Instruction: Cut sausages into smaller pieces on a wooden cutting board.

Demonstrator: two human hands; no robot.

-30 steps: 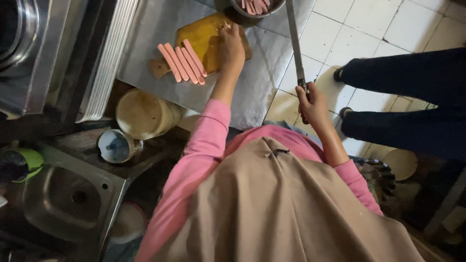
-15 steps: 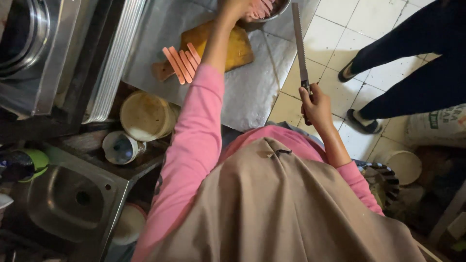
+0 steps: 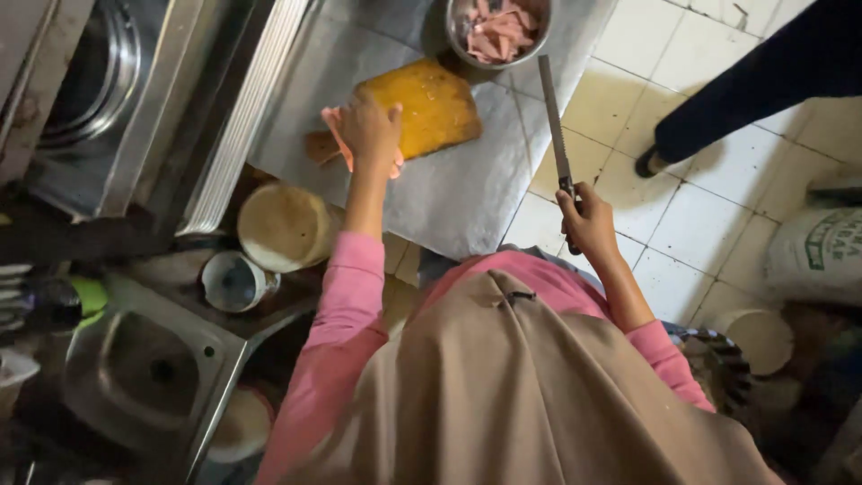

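My left hand (image 3: pixel 366 133) rests on pink sausage strips (image 3: pixel 334 144) at the board's (image 3: pixel 431 103) left edge on the worktop (image 3: pixel 449 198), fingers curled round them; a bowl (image 3: pixel 499 30) of cut pieces sits beyond; my right hand (image 3: pixel 588 220) grips a knife (image 3: pixel 555 121), blade pointing away.

I count one knife (image 3: pixel 557 126), one yellow board (image 3: pixel 426 108), one metal bowl (image 3: pixel 498 31) of pink slices, one sink (image 3: pixel 135 368), one mug (image 3: pixel 235 280), one sack (image 3: pixel 817 256).
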